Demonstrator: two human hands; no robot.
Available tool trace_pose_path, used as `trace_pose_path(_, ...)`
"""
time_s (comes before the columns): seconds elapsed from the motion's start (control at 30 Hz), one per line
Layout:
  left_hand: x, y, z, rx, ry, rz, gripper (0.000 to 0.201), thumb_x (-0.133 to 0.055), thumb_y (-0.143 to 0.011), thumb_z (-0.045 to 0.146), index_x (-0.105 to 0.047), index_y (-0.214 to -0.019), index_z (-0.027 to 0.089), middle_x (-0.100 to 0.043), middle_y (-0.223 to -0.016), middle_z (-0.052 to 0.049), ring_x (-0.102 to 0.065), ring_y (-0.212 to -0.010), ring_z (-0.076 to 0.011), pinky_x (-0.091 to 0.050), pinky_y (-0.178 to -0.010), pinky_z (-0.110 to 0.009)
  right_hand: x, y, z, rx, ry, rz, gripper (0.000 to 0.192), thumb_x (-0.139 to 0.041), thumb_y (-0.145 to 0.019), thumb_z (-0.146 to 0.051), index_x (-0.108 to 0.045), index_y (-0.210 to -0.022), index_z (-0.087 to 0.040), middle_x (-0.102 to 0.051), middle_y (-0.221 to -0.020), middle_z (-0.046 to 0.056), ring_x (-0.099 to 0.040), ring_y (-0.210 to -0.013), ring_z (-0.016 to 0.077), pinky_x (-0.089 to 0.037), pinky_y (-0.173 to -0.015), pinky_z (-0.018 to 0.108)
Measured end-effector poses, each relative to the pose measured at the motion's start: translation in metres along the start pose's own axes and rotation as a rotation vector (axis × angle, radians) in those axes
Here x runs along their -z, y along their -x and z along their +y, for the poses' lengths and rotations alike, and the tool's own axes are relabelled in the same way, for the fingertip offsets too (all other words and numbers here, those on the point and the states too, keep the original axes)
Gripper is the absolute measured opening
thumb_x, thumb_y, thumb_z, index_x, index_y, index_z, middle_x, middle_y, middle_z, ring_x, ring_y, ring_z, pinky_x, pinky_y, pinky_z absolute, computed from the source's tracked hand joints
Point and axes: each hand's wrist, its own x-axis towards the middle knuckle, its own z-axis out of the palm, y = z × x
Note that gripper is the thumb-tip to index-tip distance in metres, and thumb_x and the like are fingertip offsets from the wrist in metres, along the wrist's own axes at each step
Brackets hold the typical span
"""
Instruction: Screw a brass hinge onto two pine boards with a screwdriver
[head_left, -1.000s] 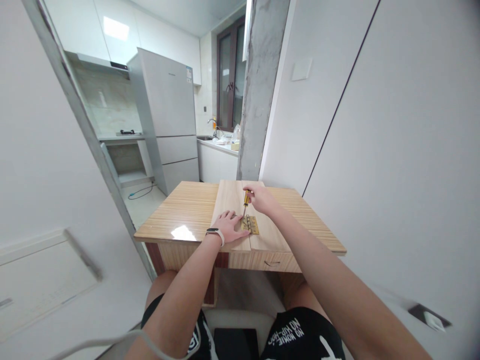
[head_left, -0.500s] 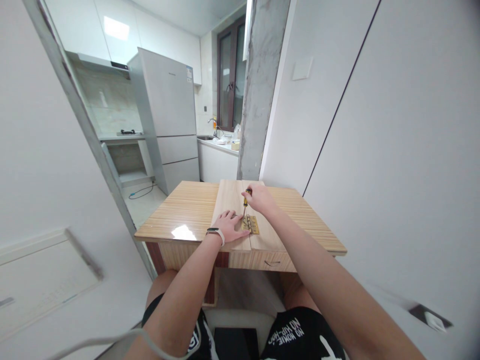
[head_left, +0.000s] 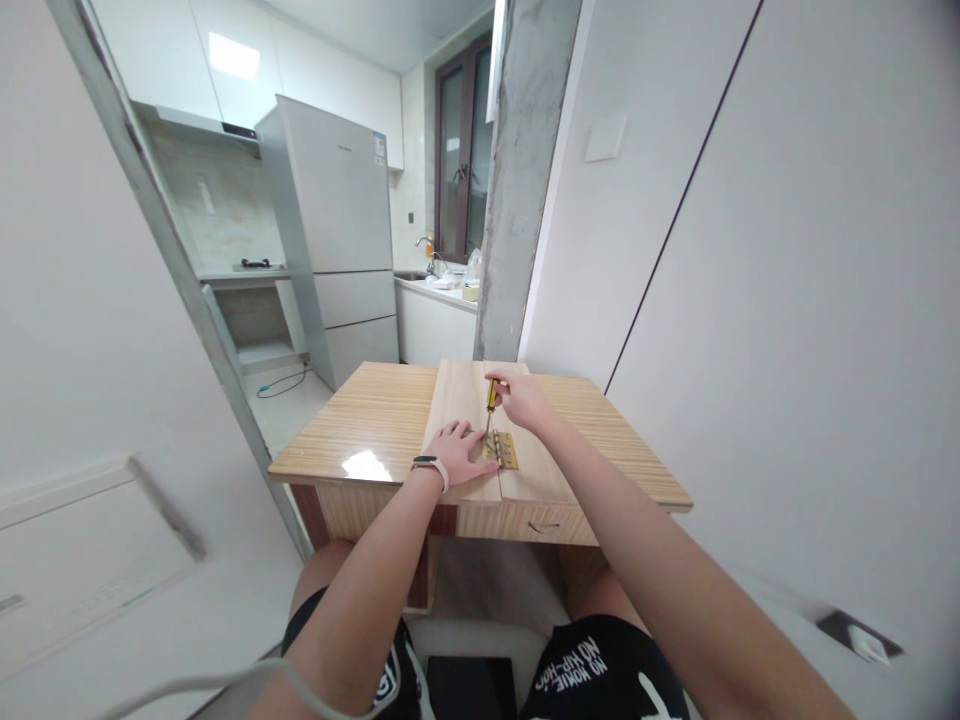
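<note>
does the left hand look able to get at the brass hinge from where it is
Probably yes. The left hand lies flat on the left board, its fingertips right beside the brass hinge. The only things nearby are the screwdriver and the right hand holding it, above the hinge's far edge.

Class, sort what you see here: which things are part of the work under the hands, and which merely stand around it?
In use:
- right hand gripping the screwdriver
- left hand pressing flat on the boards
- brass hinge across the boards' seam
- table bearing them

Standing around:
- fridge
- kitchen counter
- wall switch
</note>
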Motion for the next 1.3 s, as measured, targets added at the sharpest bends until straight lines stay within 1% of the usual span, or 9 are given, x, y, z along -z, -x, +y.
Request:
trace_pose_path(0.17, 0.0, 0.0, -0.001, 0.001, 0.003, 0.002, 0.093, -0.036, -0.077, 0.093, -0.045, -0.15, 0.036, -0.04, -0.157, -0.008, -0.032, -0.145, -0.0381, -0.027, -0.118, -0.055, -0.002, -0.003, 0.001, -0.024, -0.036, 0.012, 0.026, -0.057, -0.094, -0.011, -0.072, -0.113, -0.02, -0.076, -0.095, 0.005, -0.071, -0.082, 0.0143, -0.049, -0.084, 0.024)
trace_pose_path(0.27, -0.001, 0.0, -0.002, -0.005, 0.007, 0.006, 0.093, -0.037, -0.077, 0.093, -0.046, -0.149, 0.036, -0.04, -0.157, -0.008, -0.033, -0.145, -0.0379, -0.027, -0.118, -0.054, -0.002, -0.004, 0.001, -0.024, 0.022, 0.046, 0.022, -0.06, -0.092, -0.012, -0.073, -0.108, -0.02, -0.076, -0.097, 0.005, -0.07, -0.083, 0.0152, -0.048, -0.085, 0.025)
trace_pose_path(0.43, -0.003, -0.001, -0.002, -0.009, 0.013, 0.016, 0.093, -0.037, -0.077, 0.093, -0.047, -0.149, 0.035, -0.041, -0.157, -0.008, -0.033, -0.145, -0.0378, -0.027, -0.118, -0.054, -0.002, -0.005, -0.005, -0.037, 0.139, 0.071, 0.011, -0.065, -0.091, -0.022, -0.072, -0.099, -0.019, -0.075, -0.093, 0.006, -0.066, -0.083, 0.0169, -0.045, -0.08, 0.025)
trace_pose_path(0.53, -0.004, -0.001, -0.003, -0.009, 0.014, 0.02, 0.092, -0.038, -0.077, 0.093, -0.046, -0.149, 0.036, -0.041, -0.157, -0.008, -0.032, -0.145, -0.0378, -0.026, -0.118, -0.054, -0.003, -0.003, -0.009, -0.043, 0.183, 0.112, 0.012, -0.065, -0.091, -0.027, -0.07, -0.096, -0.018, -0.073, -0.088, 0.007, -0.064, -0.078, 0.0172, -0.044, -0.076, 0.026)
trace_pose_path(0.7, -0.005, -0.002, -0.003, -0.006, 0.015, 0.01, 0.093, -0.038, -0.077, 0.093, -0.046, -0.149, 0.036, -0.04, -0.157, -0.008, -0.032, -0.145, -0.0382, -0.026, -0.118, -0.055, -0.006, 0.0, -0.01, -0.009, 0.143, 0.134, 0.012, -0.064, -0.092, -0.026, -0.07, -0.099, -0.019, -0.074, -0.091, 0.005, -0.065, -0.076, 0.0164, -0.046, -0.076, 0.027)
trace_pose_path(0.83, -0.005, -0.002, -0.004, -0.01, 0.014, 0.022, 0.093, -0.037, -0.076, 0.094, -0.047, -0.149, 0.036, -0.041, -0.157, -0.009, -0.033, -0.144, -0.0383, -0.027, -0.117, -0.056, -0.008, 0.002, -0.003, 0.026, 0.054, 0.122, 0.025, -0.063, -0.091, -0.018, -0.07, -0.115, -0.021, -0.074, -0.104, 0.005, -0.068, -0.079, 0.0151, -0.048, -0.083, 0.027)
trace_pose_path(0.93, -0.006, -0.002, -0.003, -0.007, 0.015, 0.025, 0.093, -0.038, -0.076, 0.093, -0.047, -0.148, 0.035, -0.041, -0.156, -0.009, -0.032, -0.145, -0.0383, -0.026, -0.118, -0.055, -0.008, 0.001, 0.004, 0.004, -0.032, 0.07, 0.029, -0.06, -0.092, -0.015, -0.069, -0.119, -0.022, -0.075, -0.102, 0.005, -0.069, -0.078, 0.0143, -0.049, -0.084, 0.027)
trace_pose_path(1.07, -0.006, -0.001, -0.003, -0.004, 0.02, 0.027, 0.092, -0.039, -0.077, 0.093, -0.047, -0.148, 0.036, -0.041, -0.156, -0.008, -0.032, -0.145, -0.0381, -0.024, -0.119, -0.055, -0.007, -0.002, 0.009, -0.028, -0.127, -0.012, 0.026, -0.055, -0.095, -0.013, -0.069, -0.116, -0.021, -0.075, -0.093, 0.003, -0.068, -0.069, 0.012, -0.05, -0.077, 0.024)
trace_pose_path(1.3, -0.005, -0.002, -0.003, -0.015, 0.016, 0.024, 0.093, -0.038, -0.076, 0.093, -0.047, -0.148, 0.035, -0.041, -0.156, -0.009, -0.033, -0.144, -0.0377, -0.026, -0.118, -0.054, -0.003, -0.001, -0.004, -0.054, 0.056, 0.082, 0.018, -0.063, -0.09, -0.016, -0.071, -0.106, -0.019, -0.074, -0.094, 0.006, -0.067, -0.083, 0.0159, -0.047, -0.083, 0.026)
